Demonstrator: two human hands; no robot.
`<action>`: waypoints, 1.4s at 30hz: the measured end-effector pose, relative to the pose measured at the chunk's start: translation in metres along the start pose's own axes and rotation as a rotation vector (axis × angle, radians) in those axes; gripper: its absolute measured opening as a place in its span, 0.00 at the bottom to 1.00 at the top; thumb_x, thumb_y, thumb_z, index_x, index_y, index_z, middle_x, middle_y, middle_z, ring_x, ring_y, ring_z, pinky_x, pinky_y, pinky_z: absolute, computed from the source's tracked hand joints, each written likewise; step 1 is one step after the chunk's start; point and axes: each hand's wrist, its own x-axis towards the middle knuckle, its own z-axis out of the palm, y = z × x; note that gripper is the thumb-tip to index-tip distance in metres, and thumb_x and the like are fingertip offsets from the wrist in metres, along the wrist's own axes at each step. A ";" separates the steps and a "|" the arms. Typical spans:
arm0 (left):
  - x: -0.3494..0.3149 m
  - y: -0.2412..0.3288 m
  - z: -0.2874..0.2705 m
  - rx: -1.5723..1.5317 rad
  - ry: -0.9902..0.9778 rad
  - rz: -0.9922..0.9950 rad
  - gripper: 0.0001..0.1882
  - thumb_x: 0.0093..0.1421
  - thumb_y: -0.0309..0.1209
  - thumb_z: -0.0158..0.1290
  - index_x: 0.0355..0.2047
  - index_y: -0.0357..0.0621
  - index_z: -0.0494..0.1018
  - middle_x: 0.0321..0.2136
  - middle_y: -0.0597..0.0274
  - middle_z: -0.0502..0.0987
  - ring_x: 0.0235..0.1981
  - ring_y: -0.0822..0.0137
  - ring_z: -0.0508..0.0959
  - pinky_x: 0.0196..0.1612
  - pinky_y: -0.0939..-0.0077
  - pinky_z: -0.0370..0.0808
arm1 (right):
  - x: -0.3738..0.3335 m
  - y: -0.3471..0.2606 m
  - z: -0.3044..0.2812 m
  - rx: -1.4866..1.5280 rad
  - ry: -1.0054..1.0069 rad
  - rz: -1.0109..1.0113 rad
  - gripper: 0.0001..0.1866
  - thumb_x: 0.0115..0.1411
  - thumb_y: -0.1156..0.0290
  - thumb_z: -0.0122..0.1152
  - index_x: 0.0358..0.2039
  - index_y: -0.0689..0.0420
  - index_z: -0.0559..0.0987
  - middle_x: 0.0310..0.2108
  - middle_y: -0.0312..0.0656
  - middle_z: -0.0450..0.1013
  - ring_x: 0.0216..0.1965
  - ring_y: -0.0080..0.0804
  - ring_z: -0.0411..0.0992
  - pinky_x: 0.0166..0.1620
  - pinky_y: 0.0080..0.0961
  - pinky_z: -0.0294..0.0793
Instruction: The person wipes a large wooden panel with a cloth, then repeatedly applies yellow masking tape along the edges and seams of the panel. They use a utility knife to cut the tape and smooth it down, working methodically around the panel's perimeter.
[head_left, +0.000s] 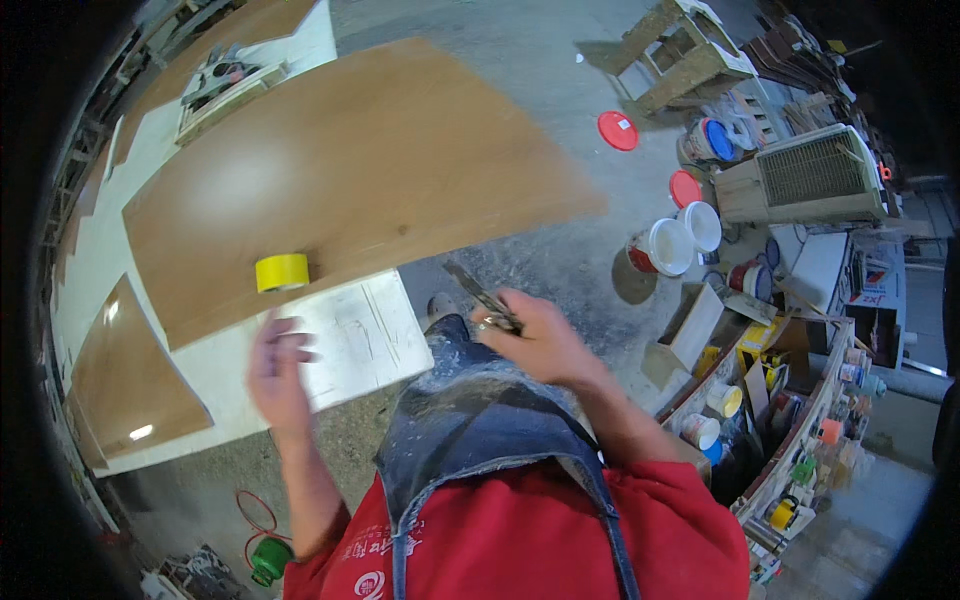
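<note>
My right hand (535, 335) is wrapped round a dark knife-like tool (470, 285) in front of my apron. Its narrow blade points up and to the left, past the corner of the white worktop. My left hand (280, 375) is blurred over the white worktop (365, 340), its fingers loosely bent and apart, with nothing visible in them. Just beyond those fingers a yellow roll of tape (282, 272) rests near the close edge of a large brown sheet (350, 170). That sheet lies across the worktop and overhangs it on the right.
A smaller brown panel (135, 375) lies at left, and a wooden tray of tools (230, 95) at the far left. White buckets (668, 247) and red lids (618, 130) are on the floor to the right. A cluttered shelf (780, 430) runs along my right side.
</note>
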 end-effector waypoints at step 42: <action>0.169 -0.122 -0.016 1.159 0.214 0.058 0.39 0.70 0.54 0.46 0.71 0.38 0.58 0.73 0.48 0.56 0.75 0.47 0.52 0.75 0.45 0.46 | 0.227 -0.086 0.050 -0.602 -0.620 -0.137 0.16 0.60 0.60 0.70 0.34 0.63 0.82 0.27 0.40 0.74 0.30 0.24 0.70 0.34 0.30 0.71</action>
